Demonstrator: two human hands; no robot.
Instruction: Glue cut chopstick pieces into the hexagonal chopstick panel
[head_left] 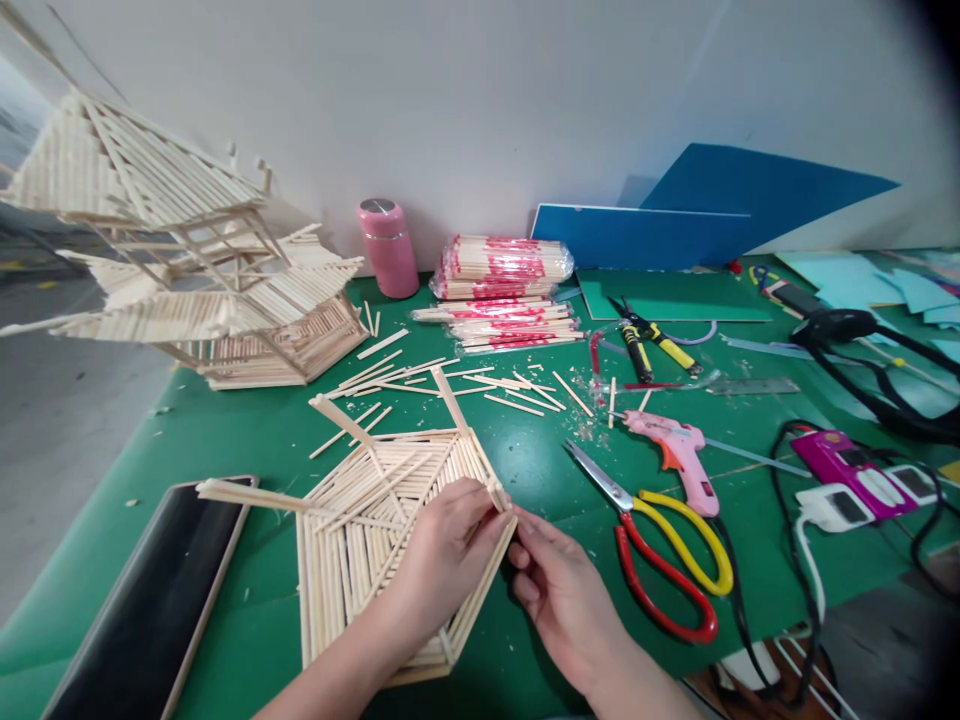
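Observation:
A flat six-sided platform (337, 575) made of thin wooden sticks lies on the green table. Bundled stick posts (450, 400) rise and lean outward from several of its corners. My left hand (446, 545) reaches over the platform, thumb and fingers pinched on short wooden sticks (496, 493) at its right corner. From outside the same corner, my right hand (562, 590) pinches the edge with curled fingers, its fingertips close to the left ones. The exact contact between the fingertips is partly hidden.
Scissors (626, 510) and a pink glue gun (679, 450) lie at right, near a power strip (862, 475) with cables. Loose sticks (405, 380), wrapped stick packs (502, 270), pliers (649, 345) and a pink flask (388, 248) sit behind. A pagoda model (247, 320) and phone (150, 600) are left.

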